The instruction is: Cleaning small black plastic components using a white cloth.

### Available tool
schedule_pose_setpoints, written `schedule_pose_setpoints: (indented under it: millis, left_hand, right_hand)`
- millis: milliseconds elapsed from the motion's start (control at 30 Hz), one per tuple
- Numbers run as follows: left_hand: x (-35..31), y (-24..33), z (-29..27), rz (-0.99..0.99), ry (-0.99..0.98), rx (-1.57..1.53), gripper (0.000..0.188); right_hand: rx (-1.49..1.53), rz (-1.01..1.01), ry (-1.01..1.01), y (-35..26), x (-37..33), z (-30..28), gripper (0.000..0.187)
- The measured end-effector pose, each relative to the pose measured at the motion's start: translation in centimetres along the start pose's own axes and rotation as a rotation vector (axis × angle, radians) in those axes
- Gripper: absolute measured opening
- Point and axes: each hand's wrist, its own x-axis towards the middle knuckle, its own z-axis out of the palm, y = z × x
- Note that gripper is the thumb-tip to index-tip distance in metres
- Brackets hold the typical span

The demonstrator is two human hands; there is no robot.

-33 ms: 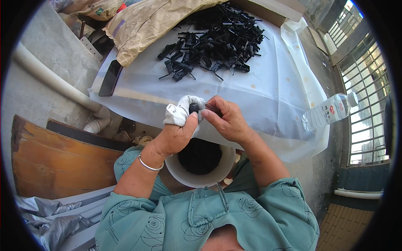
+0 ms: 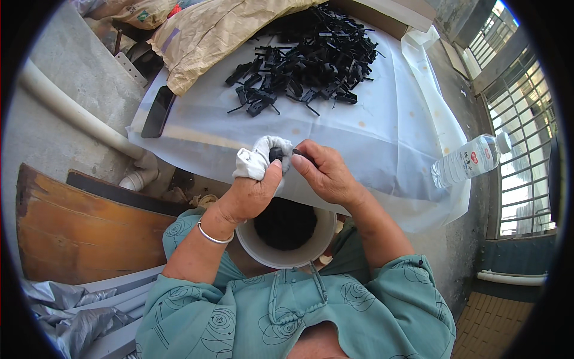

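Observation:
My left hand [image 2: 246,198] is closed on a folded white cloth [image 2: 251,164]. A small black plastic part [image 2: 275,155] shows between that thumb and the cloth. Just to its right, my right hand [image 2: 332,179] pinches a thin black piece [image 2: 304,157] between thumb and forefinger. Whether this piece joins the part in my left hand, I cannot tell. Below both hands stands a whitish bucket [image 2: 328,240] with dark contents [image 2: 286,224] too dim to make out.
A heap of black plastic parts [image 2: 323,60] lies on the table's white plastic sheet [image 2: 382,143]. Tan sacking [image 2: 209,36] borders it at the far left, above a dark phone [image 2: 158,112]. A clear water bottle [image 2: 469,160] lies at the right edge.
My right thumb and forefinger have shifted slightly to the right, and the black piece between them shows more plainly. My left hand has stayed in place.

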Motion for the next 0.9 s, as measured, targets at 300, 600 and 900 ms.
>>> schedule_pose_setpoints:
  millis: [300, 600, 900]
  left_hand:
    - [-0.2, -0.5, 0.5, 0.223, 0.063, 0.559, 0.022]
    - [-1.2, 1.5, -0.8, -0.083, -0.058, 0.264, 0.030]
    - [0.0, -0.5, -2.0, -0.077, 0.006, 0.234, 0.028]
  right_hand:
    - [0.008, 0.075, -0.183, -0.3, 0.2, 1.0, 0.025]
    - [-0.115, 0.105, -0.123, -0.6, 1.7, -1.1, 0.023]
    - [-0.750, -0.121, 0.312, 3.8, 4.2, -1.8, 0.012]
